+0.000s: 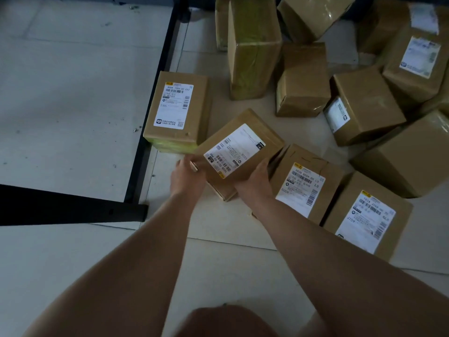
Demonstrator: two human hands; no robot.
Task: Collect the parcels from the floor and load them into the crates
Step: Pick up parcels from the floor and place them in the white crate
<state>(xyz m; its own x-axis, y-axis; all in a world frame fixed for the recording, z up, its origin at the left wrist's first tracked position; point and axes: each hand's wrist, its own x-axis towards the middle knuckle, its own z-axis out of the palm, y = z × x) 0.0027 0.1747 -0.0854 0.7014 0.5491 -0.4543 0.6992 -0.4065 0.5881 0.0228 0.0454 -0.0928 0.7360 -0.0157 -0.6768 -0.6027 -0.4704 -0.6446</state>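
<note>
Tiled floor, parcel between hands

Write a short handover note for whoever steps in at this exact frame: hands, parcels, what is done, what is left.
Left hand: holds the left end of the labelled parcel.
Right hand: grips its near right edge. The parcel is tilted, label up, at floor level.
Around it: one labelled box by the black frame, two labelled boxes to the right, and a pile of more boxes behind.
Done: nothing visibly loaded; no crate is in view.
Left: carry this parcel to a crate, then collect all the rest.
</note>
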